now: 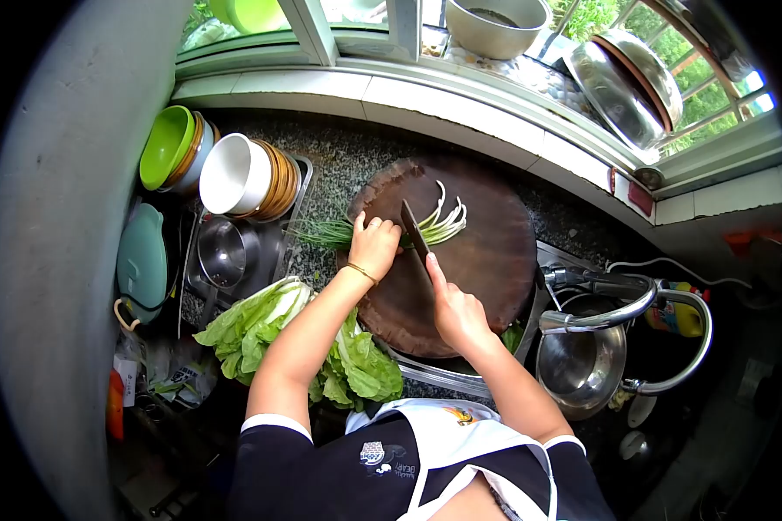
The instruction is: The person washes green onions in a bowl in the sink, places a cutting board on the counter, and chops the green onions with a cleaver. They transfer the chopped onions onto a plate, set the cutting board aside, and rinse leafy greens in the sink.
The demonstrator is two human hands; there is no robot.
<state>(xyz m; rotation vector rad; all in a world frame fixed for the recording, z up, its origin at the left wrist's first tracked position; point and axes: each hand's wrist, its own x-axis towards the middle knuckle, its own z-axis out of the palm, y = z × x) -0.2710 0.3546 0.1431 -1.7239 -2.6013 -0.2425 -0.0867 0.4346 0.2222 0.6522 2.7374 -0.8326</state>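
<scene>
A bunch of spring onions [446, 227] lies across a round wooden chopping board [487, 278], white ends to the right and green leaves past the left edge. My left hand [375, 247] presses on the bunch with its fingers closed around the green part. In my right hand [457, 311] is a knife [415, 233], gripped with the index finger stretched along it. Its dark blade stands on edge over the stalks, just right of my left fingers. Whether the edge has gone into the stalks I cannot tell.
Leafy lettuce [356, 360] lies under my left forearm. Stacked bowls [235, 174] and a metal bowl [224, 252] stand at left. To the right, a chrome faucet [599, 319] arches over a metal basin [582, 369]. A tiled window ledge [460, 122] runs behind the board.
</scene>
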